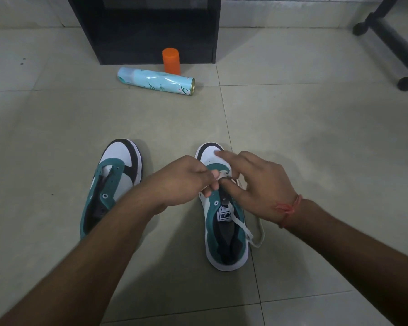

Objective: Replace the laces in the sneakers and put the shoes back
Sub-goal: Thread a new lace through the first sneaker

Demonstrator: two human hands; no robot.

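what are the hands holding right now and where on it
Both the left hand and the right hand pinch the white lace near the front eyelets of the right sneaker; its tail trails loose.

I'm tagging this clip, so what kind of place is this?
Most likely a room in a home: a tiled floor, a dark cabinet against the wall, a spray can lying beside an orange cap, and a chair base at the right.

Both hands, left (184,180) and right (257,184), pinch with curled fingers.
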